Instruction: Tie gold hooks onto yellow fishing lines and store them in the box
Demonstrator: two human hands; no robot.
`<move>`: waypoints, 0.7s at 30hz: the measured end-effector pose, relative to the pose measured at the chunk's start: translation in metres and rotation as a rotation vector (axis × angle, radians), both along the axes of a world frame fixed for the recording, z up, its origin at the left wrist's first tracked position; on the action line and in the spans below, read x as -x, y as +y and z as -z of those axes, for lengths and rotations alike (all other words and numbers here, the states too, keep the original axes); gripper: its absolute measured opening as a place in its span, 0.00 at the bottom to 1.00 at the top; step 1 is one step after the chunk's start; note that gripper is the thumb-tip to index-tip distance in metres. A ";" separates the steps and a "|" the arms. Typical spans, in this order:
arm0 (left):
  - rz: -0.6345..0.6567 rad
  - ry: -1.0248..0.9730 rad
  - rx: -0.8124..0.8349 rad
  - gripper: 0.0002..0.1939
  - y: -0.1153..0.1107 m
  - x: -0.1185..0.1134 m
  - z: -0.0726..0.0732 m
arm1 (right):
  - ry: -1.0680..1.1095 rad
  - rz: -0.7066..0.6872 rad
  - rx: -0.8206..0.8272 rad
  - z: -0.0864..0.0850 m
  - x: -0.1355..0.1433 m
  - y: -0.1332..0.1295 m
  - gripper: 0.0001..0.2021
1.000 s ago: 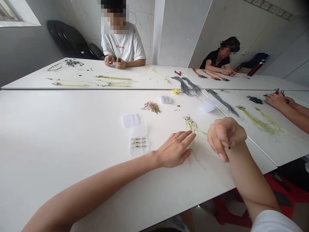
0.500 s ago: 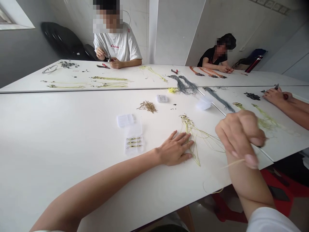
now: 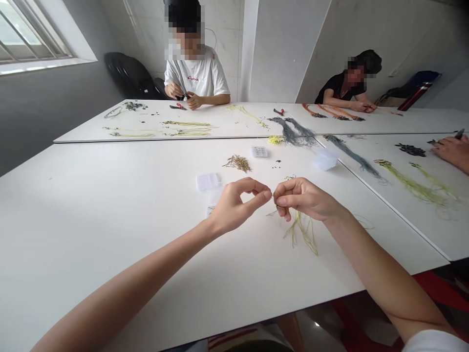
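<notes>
My left hand [image 3: 242, 203] is raised over the table, its thumb and forefinger pinched on something too small to make out. Fingertip to fingertip with it, my right hand [image 3: 306, 198] is closed, with a bit of thin yellow fishing line [image 3: 271, 213] showing below its fingers. Under and behind the right hand lies a bundle of yellow-green fishing lines [image 3: 302, 230], its hook end partly hidden. The left hand covers most of a clear compartment box [image 3: 210, 210] holding rigged hooks. The box's other half [image 3: 208, 182] lies just beyond.
A pile of gold-coloured small metal pieces [image 3: 239, 163], a small clear box [image 3: 260, 152] and a translucent container [image 3: 325, 159] stand farther back. Grey line bundles [image 3: 293, 131] cross the table joint. Two people work opposite; another person's hand [image 3: 454, 152] is at right.
My left hand has lifted off the line bundle and closed. My right hand has swung left from the table's right side to meet it. The view has turned slightly left.
</notes>
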State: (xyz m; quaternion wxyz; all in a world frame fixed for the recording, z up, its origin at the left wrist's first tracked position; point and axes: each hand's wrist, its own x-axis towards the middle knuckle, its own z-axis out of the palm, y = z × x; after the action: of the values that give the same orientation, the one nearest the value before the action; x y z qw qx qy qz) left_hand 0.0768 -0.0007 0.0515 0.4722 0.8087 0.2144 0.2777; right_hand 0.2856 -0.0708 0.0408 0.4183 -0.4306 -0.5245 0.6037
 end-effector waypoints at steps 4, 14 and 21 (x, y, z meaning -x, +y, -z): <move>0.004 0.047 -0.112 0.11 -0.004 0.010 -0.001 | 0.011 -0.054 0.016 0.002 0.009 0.000 0.07; -0.125 0.037 -0.215 0.07 -0.013 0.030 0.020 | -0.093 0.033 -0.021 0.017 0.031 -0.002 0.07; -0.085 0.194 -0.442 0.06 -0.015 0.045 0.041 | -0.519 0.190 -0.145 0.028 0.056 -0.010 0.04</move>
State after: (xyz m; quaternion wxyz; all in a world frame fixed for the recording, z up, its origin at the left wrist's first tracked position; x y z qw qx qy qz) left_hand 0.0316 -0.0155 0.0108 0.2487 0.9055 0.2264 0.2587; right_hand 0.2297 -0.0811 0.0132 0.3545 -0.5870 -0.6133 0.3921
